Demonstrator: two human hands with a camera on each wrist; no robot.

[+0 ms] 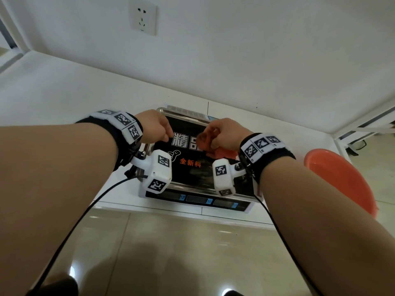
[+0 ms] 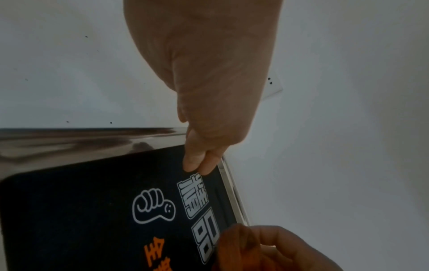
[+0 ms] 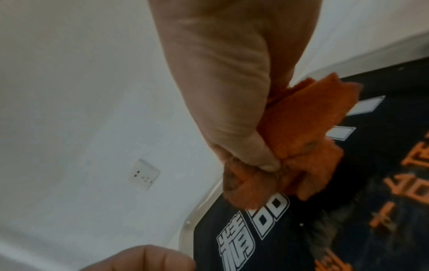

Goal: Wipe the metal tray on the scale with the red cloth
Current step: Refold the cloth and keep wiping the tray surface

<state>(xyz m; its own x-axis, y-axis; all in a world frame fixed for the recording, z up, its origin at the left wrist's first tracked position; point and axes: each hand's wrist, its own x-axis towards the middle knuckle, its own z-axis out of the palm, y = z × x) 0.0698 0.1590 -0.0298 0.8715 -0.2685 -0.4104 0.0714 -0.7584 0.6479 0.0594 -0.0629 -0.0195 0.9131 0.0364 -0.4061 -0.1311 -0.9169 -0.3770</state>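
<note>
The white scale (image 1: 245, 207) with its dark display strip sits nearest me. On it lies the shiny metal tray (image 2: 69, 143), covered by a black printed sheet (image 2: 81, 210). My right hand (image 1: 226, 133) clutches the bunched red cloth (image 3: 308, 139) above the sheet — my left hand (image 1: 154, 127) pinches the sheet's far corner.

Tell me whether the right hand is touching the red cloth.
Touching. The right wrist view shows the right hand with its fingers curled round the bunched red cloth, thumb pressed into the folds, above the black printed sheet.
</note>
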